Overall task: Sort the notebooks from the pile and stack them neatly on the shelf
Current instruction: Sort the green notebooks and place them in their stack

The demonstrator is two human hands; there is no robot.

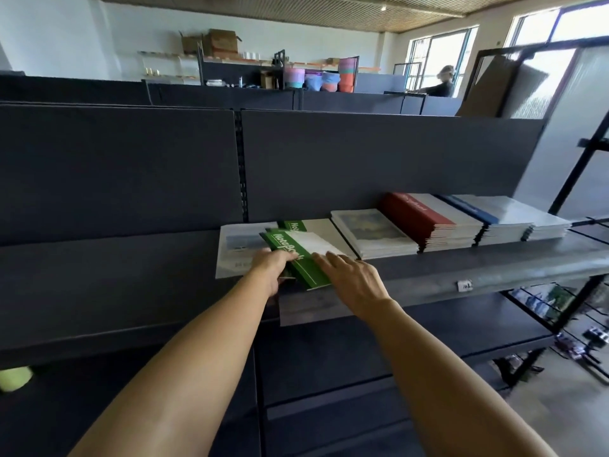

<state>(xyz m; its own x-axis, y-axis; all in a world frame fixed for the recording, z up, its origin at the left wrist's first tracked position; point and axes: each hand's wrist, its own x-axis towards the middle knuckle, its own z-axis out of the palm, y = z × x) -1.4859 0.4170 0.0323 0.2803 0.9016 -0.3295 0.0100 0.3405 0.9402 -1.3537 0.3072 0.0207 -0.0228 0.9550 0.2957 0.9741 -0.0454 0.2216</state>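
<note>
Your left hand (pixel 270 270) grips the near left edge of the green notebook (pixel 296 258), fingers curled under it, while your right hand (pixel 349 275) lies flat with straight fingers on its right side, squaring it. It sits crooked on another green notebook (pixel 316 227) at the shelf's (pixel 494 275) front edge, overhanging. Sorted stacks (pixel 445 225) line the shelf toward its right end, so like goes with like.

Two green notebooks (pixel 296 255) are counted at the shelf's (pixel 461 275) middle. Three tall stacks are seen toward 3 o'clock: picture-covered (pixel 372 232), red (pixel 425 219), blue (pixel 494 216). One pale notebook (pixel 237 249) lies at 9 o'clock. Two hands are seen.
</note>
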